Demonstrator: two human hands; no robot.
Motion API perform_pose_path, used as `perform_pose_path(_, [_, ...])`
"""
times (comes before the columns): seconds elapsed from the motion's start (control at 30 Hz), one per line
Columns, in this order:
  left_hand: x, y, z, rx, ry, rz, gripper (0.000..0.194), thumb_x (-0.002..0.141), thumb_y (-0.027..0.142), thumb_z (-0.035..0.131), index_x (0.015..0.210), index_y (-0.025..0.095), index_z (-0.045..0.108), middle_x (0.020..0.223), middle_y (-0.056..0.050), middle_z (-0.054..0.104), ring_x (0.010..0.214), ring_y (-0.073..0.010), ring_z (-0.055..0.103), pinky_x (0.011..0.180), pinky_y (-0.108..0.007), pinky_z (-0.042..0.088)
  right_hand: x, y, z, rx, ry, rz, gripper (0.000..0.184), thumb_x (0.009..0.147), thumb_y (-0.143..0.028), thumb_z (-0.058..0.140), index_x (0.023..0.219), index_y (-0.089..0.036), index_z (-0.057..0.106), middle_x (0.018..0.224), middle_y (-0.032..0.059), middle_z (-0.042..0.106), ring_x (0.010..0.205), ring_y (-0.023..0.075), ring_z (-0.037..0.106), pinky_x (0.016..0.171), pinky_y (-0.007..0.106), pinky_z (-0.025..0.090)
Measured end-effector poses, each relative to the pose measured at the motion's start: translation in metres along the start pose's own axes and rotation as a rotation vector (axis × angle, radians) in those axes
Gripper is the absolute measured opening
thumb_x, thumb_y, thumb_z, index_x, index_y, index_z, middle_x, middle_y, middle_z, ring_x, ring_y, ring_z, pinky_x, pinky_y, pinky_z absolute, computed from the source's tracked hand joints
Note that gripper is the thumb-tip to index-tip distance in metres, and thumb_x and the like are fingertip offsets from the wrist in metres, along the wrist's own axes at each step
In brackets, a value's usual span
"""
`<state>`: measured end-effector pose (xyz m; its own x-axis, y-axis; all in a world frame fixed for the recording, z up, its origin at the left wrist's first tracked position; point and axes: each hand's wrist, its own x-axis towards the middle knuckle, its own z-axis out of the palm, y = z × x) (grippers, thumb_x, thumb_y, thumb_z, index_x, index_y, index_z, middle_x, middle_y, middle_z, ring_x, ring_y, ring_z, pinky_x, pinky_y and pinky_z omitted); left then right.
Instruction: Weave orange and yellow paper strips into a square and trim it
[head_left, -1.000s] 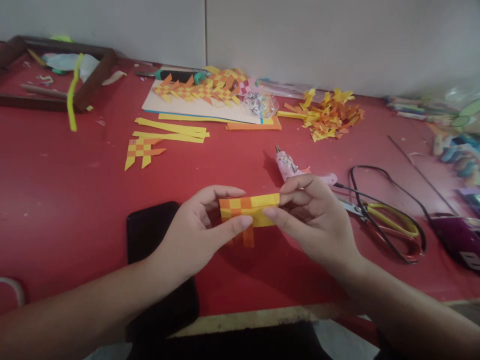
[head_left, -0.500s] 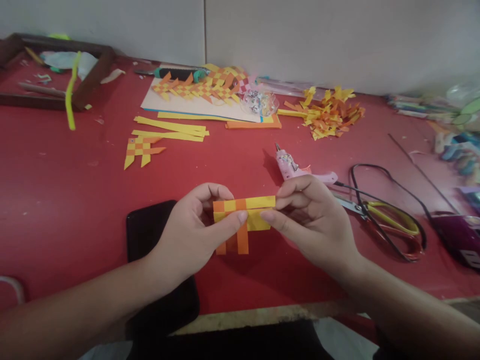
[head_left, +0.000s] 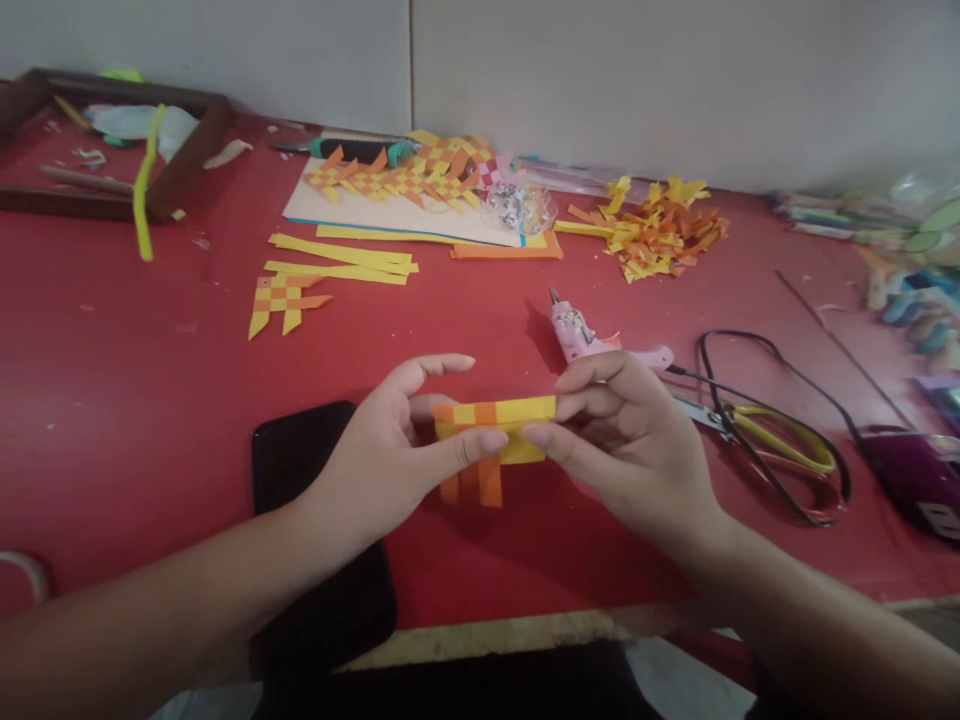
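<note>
Between my hands is a small weave of yellow and orange paper strips [head_left: 517, 411], with loose orange ends hanging down. My left hand [head_left: 397, 440] grips its left part, thumb across the front and index finger lifted above the top edge. The right end of the yellow strips is pinched between thumb and fingers of my right hand [head_left: 630, 430]. A finished woven paper fish [head_left: 281, 295] lies on the red table beyond my left hand. Just past my right hand rests a pink glue gun [head_left: 574, 330].
Behind lie yellow strips [head_left: 345, 258], more woven fish [head_left: 397, 182] on paper sheets, and a heap of paper scraps [head_left: 664, 230]. A black phone [head_left: 322, 590] sits under my left forearm. Scissors [head_left: 787, 445] and a cord are at right, a wooden frame [head_left: 187, 150] at far left.
My left index finger has lifted and straightened off the top edge, and the left thumb has slid slightly right. The weave has shifted a little to the right.
</note>
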<state>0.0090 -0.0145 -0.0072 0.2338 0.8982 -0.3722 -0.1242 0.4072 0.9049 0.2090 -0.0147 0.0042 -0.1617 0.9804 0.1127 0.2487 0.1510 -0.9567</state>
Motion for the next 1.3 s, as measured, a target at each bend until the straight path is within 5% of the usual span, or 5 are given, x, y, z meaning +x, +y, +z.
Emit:
perform_pose_path(0.47, [-0.0056, 0.0007, 0.0001, 0.063, 0.037, 0.051, 0.066, 0.067, 0.037, 0.087, 0.127, 0.026, 0.06, 0.061, 0.008, 0.057, 0.055, -0.0086, 0.056, 0.056, -0.018, 0.046, 0.0, 0.0009, 0.001, 0.107, -0.19, 0.09, 0.031, 0.082, -0.023, 0.073, 0.105, -0.023, 0.052, 0.082, -0.0009, 0.068, 0.072, 0.0119, 0.069, 0.063, 0.021, 0.057])
perform_pose_path(0.6, [-0.0043, -0.0014, -0.0015, 0.035, 0.048, 0.041, 0.066, 0.066, 0.035, 0.089, 0.125, 0.027, 0.061, 0.065, 0.007, 0.062, 0.059, -0.0096, 0.06, 0.057, -0.018, 0.047, 0.0024, 0.0027, 0.0005, 0.129, -0.259, 0.098, 0.014, 0.084, -0.028, 0.071, 0.083, -0.02, 0.06, 0.077, 0.0002, 0.069, 0.069, 0.012, 0.067, 0.061, 0.023, 0.058])
perform_pose_path(0.97, [0.0007, -0.0048, 0.0005, -0.199, 0.045, 0.076, 0.026, 0.082, 0.032, 0.078, 0.105, 0.025, 0.069, 0.084, 0.003, 0.071, 0.079, -0.0086, 0.067, 0.072, -0.017, 0.052, 0.0031, 0.0092, -0.0014, 0.279, -0.113, 0.217, 0.026, 0.082, -0.036, 0.075, 0.073, -0.019, 0.058, 0.06, -0.0039, 0.062, 0.048, 0.007, 0.054, 0.045, 0.019, 0.046])
perform_pose_path(1.17, [0.0018, -0.005, 0.0001, -0.213, -0.037, 0.027, 0.026, 0.087, 0.031, 0.073, 0.111, 0.026, 0.064, 0.085, 0.002, 0.073, 0.085, -0.0132, 0.071, 0.079, -0.023, 0.057, 0.0026, 0.0095, -0.0024, 0.298, -0.101, 0.25, 0.032, 0.079, -0.039, 0.078, 0.07, -0.02, 0.054, 0.055, -0.0053, 0.06, 0.044, 0.0065, 0.052, 0.042, 0.018, 0.044])
perform_pose_path(1.3, [0.0021, -0.0056, 0.0024, -0.125, -0.018, 0.075, 0.029, 0.091, 0.029, 0.067, 0.119, 0.027, 0.059, 0.106, -0.001, 0.071, 0.095, -0.0153, 0.07, 0.079, -0.025, 0.059, 0.0021, 0.0075, -0.0025, 0.264, -0.087, 0.239, 0.036, 0.077, -0.042, 0.079, 0.066, -0.019, 0.053, 0.051, -0.0054, 0.056, 0.043, 0.0066, 0.05, 0.041, 0.018, 0.04])
